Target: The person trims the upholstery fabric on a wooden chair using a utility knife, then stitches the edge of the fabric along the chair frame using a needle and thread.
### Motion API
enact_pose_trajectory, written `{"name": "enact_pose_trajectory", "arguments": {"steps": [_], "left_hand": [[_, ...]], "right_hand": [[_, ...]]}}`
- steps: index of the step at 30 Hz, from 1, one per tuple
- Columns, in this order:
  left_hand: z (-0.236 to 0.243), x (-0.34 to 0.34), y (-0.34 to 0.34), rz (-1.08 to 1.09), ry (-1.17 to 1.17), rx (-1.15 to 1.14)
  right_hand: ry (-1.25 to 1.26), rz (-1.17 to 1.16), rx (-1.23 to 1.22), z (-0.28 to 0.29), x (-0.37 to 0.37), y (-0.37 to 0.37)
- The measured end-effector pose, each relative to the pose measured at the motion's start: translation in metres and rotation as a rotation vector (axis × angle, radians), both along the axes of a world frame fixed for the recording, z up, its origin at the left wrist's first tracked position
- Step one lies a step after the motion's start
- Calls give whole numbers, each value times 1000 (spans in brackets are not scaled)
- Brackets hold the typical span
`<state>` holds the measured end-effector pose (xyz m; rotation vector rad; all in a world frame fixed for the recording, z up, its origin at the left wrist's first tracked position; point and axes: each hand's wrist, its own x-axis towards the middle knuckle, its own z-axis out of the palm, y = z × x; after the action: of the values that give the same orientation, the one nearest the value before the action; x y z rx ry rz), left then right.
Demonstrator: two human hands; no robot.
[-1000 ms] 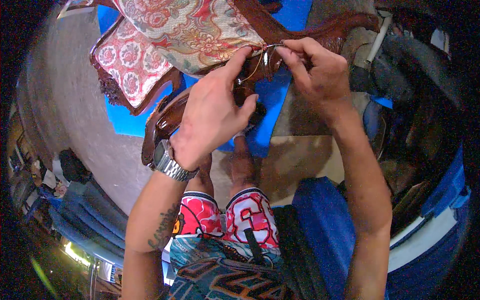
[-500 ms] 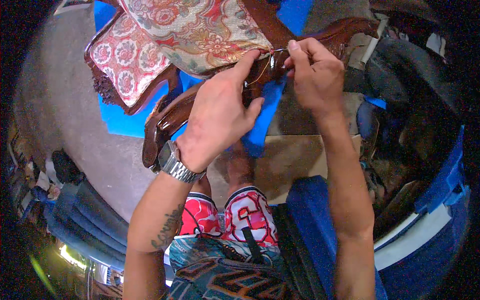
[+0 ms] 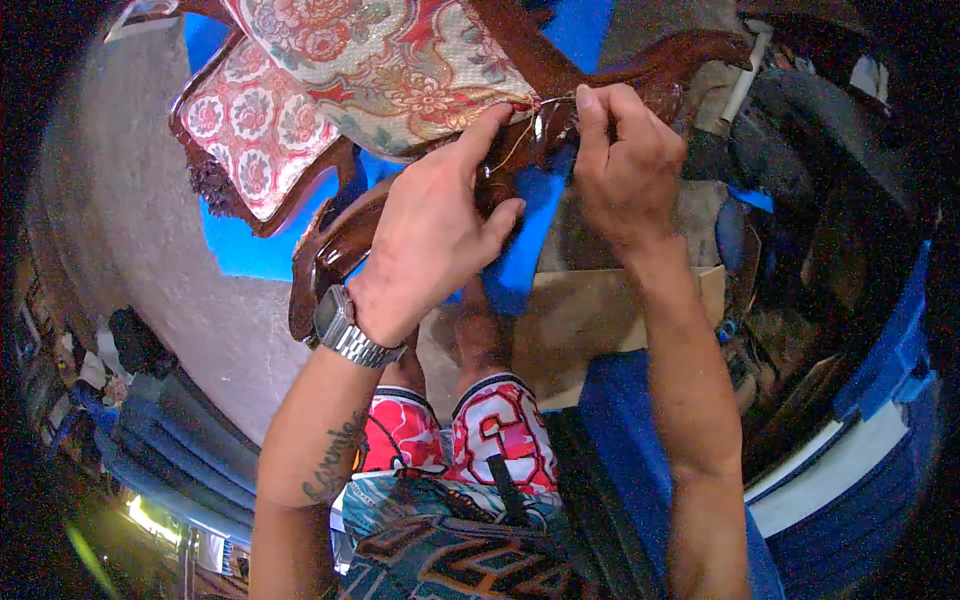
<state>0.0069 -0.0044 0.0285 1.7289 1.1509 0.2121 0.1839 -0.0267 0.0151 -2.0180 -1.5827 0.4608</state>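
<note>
My right hand (image 3: 632, 165) is closed, its thumb and forefinger pinching a thin needle (image 3: 557, 99) at the corner of a floral upholstered panel (image 3: 400, 70). The needle's tip end meets the fabric edge beside the dark, polished wooden frame (image 3: 525, 45). A yellowish thread (image 3: 514, 152) hangs in a loose curve below that corner. My left hand (image 3: 435, 225) lies open over the frame, holding nothing, with its index fingertip pressed on the fabric edge just left of the needle. Its thumb is spread apart. The other fingers are mostly hidden beneath the hand.
A smaller pink-and-white patterned panel (image 3: 255, 125) in the same furniture lies at the left. Bright blue sheeting (image 3: 250, 250) is under the piece. Cardboard (image 3: 570, 310) lies on the floor near my legs, and dark fabric (image 3: 800, 150) is heaped at the right.
The furniture sits slightly further left in view. My right hand has tilted a little while still pinching the needle; my left fingertip stays on the fabric edge.
</note>
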Motion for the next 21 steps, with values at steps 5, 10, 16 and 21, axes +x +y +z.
{"name": "enact_pose_trajectory", "arguments": {"steps": [5, 10, 16, 21], "left_hand": [[-7, -4, -5, -6, -29, 21], [-5, -8, -3, -18, -119, 75], [21, -2, -50, -115, 20, 56], [38, 21, -121, -63, -109, -124]], "right_hand": [[100, 47, -162, -7, 4, 4], [280, -28, -212, -6, 11, 10], [271, 21, -75, -10, 14, 16], [244, 139, -128, -5, 21, 20]]}}
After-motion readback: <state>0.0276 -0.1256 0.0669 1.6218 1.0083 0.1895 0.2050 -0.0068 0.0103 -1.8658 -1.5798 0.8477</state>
